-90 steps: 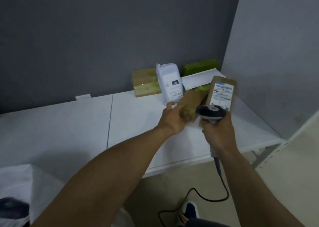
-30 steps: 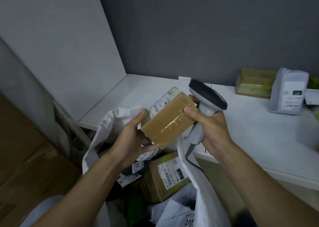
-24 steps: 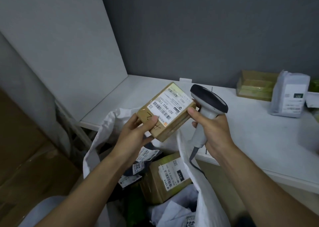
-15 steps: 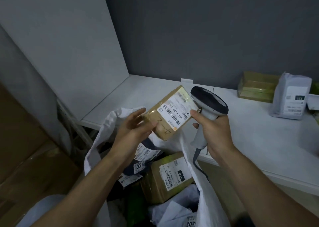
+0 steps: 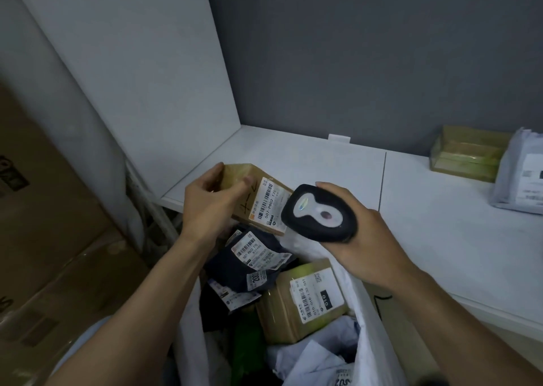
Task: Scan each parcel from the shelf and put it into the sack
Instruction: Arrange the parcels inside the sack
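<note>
Brown parcel [image 5: 258, 200] gripped in left hand [image 5: 208, 206] above sack [image 5: 370, 327]; right hand [image 5: 364, 238] grasping scanner [image 5: 318, 213]

- The brown parcel [image 5: 238, 171] gripped in the left hand [image 5: 205, 209] carries a white label [image 5: 268, 206] with a barcode and "507-P802 T70". A hand-drawn mark like a "4" sits beside it on the cardboard.
- In the sack [image 5: 370, 327], the dark bag [image 5: 235, 268] has a barcode label [image 5: 249, 249] that also reads "507-P802 T70".
- A smaller tag [image 5: 256, 280] below it starts with "200"; the rest is cut off.
- The brown box [image 5: 276, 312] in the sack has a label [image 5: 314, 296] that appears to read "010-010 I 30 551", with "010" in white on a black patch.
- The grey parcel [image 5: 520, 180] on the shelf [image 5: 440, 224] has a label too small to read.
</note>
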